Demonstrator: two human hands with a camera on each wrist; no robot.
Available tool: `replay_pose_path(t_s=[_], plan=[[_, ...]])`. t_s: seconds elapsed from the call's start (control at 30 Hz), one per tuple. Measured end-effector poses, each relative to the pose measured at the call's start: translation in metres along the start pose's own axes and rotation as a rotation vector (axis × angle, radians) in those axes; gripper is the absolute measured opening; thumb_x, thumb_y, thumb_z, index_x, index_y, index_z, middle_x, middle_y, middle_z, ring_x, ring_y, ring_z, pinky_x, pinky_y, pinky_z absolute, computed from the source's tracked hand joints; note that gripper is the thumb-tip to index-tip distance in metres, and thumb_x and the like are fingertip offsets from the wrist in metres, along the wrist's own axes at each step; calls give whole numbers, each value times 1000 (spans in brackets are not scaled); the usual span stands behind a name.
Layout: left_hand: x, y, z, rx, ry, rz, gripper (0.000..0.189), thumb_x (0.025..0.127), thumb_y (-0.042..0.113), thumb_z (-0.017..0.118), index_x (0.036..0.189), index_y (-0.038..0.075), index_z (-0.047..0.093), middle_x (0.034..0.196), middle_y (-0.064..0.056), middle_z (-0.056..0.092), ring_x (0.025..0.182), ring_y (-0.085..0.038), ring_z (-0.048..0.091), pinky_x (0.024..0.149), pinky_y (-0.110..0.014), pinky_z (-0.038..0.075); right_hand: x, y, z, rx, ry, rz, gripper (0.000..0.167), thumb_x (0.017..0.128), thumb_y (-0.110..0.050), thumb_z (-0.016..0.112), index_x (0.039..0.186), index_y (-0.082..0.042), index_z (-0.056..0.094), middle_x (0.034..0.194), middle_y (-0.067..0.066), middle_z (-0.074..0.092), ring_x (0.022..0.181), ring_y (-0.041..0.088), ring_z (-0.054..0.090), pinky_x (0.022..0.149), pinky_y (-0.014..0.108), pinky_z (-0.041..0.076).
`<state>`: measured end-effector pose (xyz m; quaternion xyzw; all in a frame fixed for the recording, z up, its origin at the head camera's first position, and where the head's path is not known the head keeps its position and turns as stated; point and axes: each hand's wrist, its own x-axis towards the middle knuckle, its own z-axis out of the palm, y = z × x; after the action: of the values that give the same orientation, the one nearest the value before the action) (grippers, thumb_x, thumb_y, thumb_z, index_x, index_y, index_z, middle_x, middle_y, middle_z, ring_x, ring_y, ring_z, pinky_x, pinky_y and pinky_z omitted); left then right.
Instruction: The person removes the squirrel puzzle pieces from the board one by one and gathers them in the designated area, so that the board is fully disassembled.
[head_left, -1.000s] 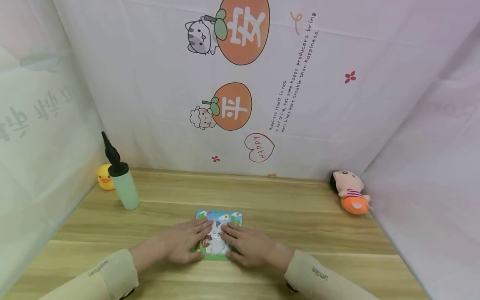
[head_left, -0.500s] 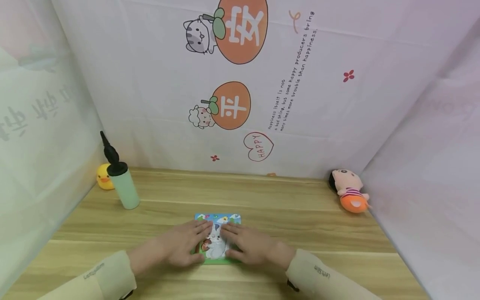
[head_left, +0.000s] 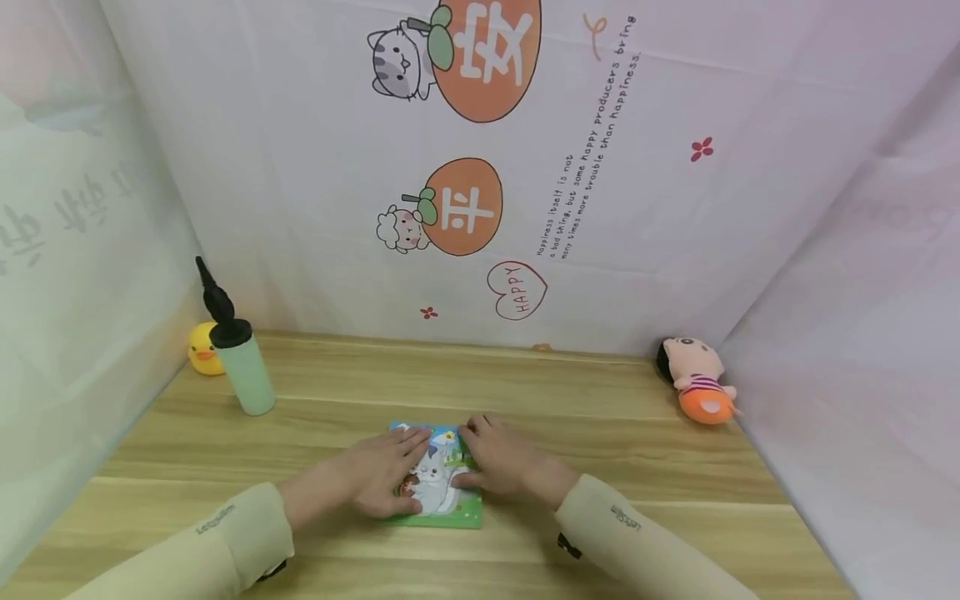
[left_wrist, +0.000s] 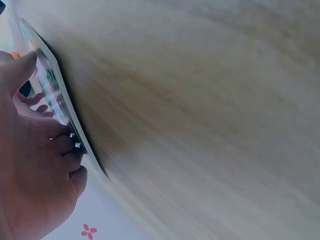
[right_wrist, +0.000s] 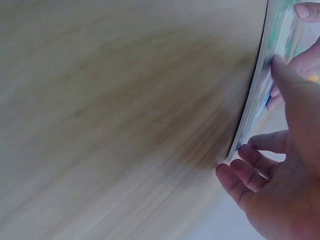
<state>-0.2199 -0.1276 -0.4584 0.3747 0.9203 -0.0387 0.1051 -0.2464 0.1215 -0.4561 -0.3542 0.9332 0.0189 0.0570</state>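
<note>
A flat square picture board (head_left: 442,492) with a white squirrel, green grass and blue sky lies on the wooden table. My left hand (head_left: 382,473) rests on its left part, fingers fairly straight, thumb on the lower picture. My right hand (head_left: 502,458) is at the upper right corner. Its thumb touches the picture; in the right wrist view, the loosely bent fingers (right_wrist: 255,165) of that hand are by the board's edge and corner. The left wrist view has the left hand (left_wrist: 40,150) on the board (left_wrist: 60,95), which looks thin and flat on the table.
A pale green hand pump (head_left: 247,371) with a black nozzle stands at the back left, partly in front of a yellow duck (head_left: 202,348). A doll (head_left: 699,379) in orange lies at the back right. Printed cloth walls (head_left: 337,283) border the wooden table (head_left: 585,400).
My right hand has moved up to the board's upper right corner, uncovering more of the picture's right side. The left hand has shifted slightly up and still rests on the board.
</note>
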Motion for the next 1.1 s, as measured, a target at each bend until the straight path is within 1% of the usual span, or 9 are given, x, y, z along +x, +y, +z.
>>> replay_pose_path(t_s=[0.1, 0.17, 0.23, 0.33, 0.47, 0.53, 0.8, 1.0, 1.1], plan=[[1, -1, -3, 24, 2, 5, 93, 97, 68, 52, 161, 2, 34, 172, -14, 29, 161, -29, 30, 134, -42, 29, 3, -3, -3, -15, 25, -3, 80, 95, -60, 65, 146, 0, 54, 133, 10, 58, 121, 20, 55, 108, 35, 55], [1, -2, -6, 31, 2, 6, 94, 97, 68, 53, 161, 2, 35, 172, -15, 30, 161, -29, 31, 133, -42, 30, 6, -4, -7, -19, 40, 4, 79, 92, -59, 71, 142, 1, 58, 128, 11, 61, 116, 21, 57, 104, 35, 56], [1, -2, -7, 30, 3, 6, 94, 97, 68, 54, 160, 2, 35, 172, -15, 31, 160, -29, 32, 133, -42, 30, 8, -6, -11, -16, 37, 27, 80, 89, -58, 74, 139, 1, 60, 128, 14, 62, 117, 24, 59, 104, 37, 56], [0, -1, -8, 24, -3, 8, 93, 96, 67, 55, 160, 2, 37, 171, -15, 31, 160, -29, 32, 133, -41, 31, 13, -7, -12, 11, 1, 85, 83, 85, -60, 78, 139, 0, 60, 133, 16, 63, 122, 28, 60, 109, 40, 55], [0, 2, -5, 16, -9, 4, 94, 96, 69, 54, 160, 2, 37, 172, -15, 31, 160, -28, 32, 133, -41, 30, 17, -10, -10, 66, -46, 151, 87, 80, -60, 82, 140, -1, 59, 138, 18, 62, 129, 31, 58, 114, 43, 52], [0, 2, -3, 22, -7, 2, 93, 96, 69, 54, 160, 3, 36, 172, -14, 30, 161, -28, 31, 133, -41, 30, 18, -10, -10, 94, -52, 168, 88, 78, -59, 84, 140, -1, 59, 137, 18, 62, 129, 31, 58, 115, 43, 52], [1, 2, -2, 25, -10, -8, 93, 97, 69, 53, 161, 3, 35, 172, -14, 29, 161, -27, 30, 134, -40, 30, 25, -7, -11, 221, -43, 189, 84, 70, -52, 93, 131, -3, 60, 126, 15, 63, 119, 27, 59, 108, 42, 56], [1, 1, -4, 26, -19, -8, 93, 97, 68, 53, 161, 3, 35, 172, -14, 29, 161, -28, 30, 134, -41, 29, 30, -3, -11, 250, -66, 193, 83, 69, -50, 94, 129, -4, 58, 127, 16, 62, 121, 30, 58, 110, 45, 55], [0, 1, -4, 27, -19, -8, 93, 97, 68, 54, 161, 2, 35, 172, -14, 30, 161, -28, 31, 134, -41, 29, 31, -2, -11, 272, -82, 202, 83, 70, -50, 94, 130, -5, 58, 129, 15, 61, 123, 30, 57, 112, 45, 54]])
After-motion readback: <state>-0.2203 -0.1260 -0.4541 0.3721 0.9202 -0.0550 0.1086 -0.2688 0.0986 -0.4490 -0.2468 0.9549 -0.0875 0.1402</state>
